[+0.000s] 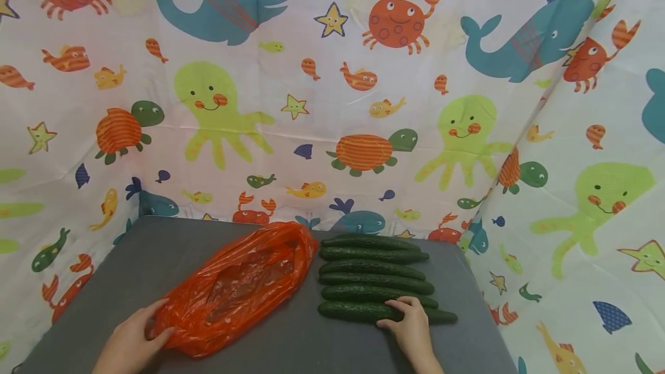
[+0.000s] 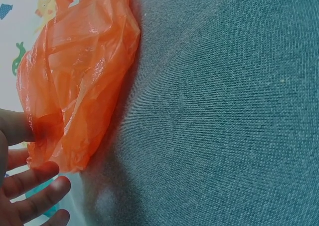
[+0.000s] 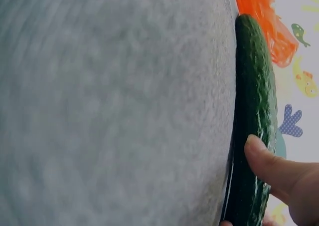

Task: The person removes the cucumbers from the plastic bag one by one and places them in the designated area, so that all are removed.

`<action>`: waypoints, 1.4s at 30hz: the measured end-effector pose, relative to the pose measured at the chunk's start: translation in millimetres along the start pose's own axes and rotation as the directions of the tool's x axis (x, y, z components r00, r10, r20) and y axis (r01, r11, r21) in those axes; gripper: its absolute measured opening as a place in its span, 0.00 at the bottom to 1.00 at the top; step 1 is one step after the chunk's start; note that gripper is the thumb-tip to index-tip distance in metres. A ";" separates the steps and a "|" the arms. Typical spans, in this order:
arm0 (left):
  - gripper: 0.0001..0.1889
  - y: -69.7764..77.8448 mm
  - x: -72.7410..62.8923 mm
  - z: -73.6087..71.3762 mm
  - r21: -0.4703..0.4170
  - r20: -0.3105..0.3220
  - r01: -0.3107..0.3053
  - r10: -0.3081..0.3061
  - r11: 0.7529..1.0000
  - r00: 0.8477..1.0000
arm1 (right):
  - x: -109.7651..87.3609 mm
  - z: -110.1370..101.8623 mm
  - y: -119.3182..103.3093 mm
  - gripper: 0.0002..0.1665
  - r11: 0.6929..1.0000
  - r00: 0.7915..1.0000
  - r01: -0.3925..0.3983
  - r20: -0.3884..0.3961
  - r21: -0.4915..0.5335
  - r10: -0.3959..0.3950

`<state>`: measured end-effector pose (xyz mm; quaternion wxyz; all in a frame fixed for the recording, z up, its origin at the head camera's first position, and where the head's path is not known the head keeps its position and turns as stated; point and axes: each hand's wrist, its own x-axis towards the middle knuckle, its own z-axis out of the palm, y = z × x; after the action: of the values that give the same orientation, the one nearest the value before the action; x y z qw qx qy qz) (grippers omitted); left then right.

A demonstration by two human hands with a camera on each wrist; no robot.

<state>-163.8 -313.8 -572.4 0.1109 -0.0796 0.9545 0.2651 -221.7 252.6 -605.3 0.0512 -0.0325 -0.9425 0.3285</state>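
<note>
An orange-red translucent plastic bag (image 1: 249,287) lies on the grey table, its mouth gaping upward. My left hand (image 1: 132,336) holds the bag's near left end between thumb and fingers. In the left wrist view, part of the hand (image 2: 30,186) shows through the plastic. Right of the bag, several dark green cucumbers (image 1: 371,268) lie side by side in a stack of rows. My right hand (image 1: 413,328) grips the nearest cucumber (image 1: 348,310) toward its right end. The right wrist view shows the thumb across this cucumber (image 3: 254,76); the other fingers are mostly hidden behind it.
The grey table (image 1: 343,351) has a fabric-like surface. A white curtain (image 1: 312,114) printed with sea animals stands along its back and both sides. A narrow strip of table separates the bag from the cucumbers.
</note>
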 end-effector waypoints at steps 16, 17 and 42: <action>0.52 -0.1 -1.1 1.4 -0.006 0.002 0.004 -0.004 1.000 1.000 | -2.9 3.9 -1.6 0.27 0.995 0.999 -0.038 -0.038 -0.089 0.034; 0.51 0.0 -1.3 0.9 -0.008 0.001 0.003 -0.003 1.000 1.000 | -2.5 3.6 -1.3 0.27 0.995 0.999 -0.034 -0.034 -0.094 0.031; 0.48 0.6 -5.1 -3.7 -0.042 -0.033 -0.013 0.012 0.999 0.999 | -2.8 -16.8 -5.7 0.39 0.997 0.997 -0.078 0.002 0.020 0.078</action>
<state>-159.7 -314.7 -567.7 0.0921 -0.0803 0.9508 0.2847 -217.1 258.3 -588.8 0.0382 -0.0685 -0.9372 0.3399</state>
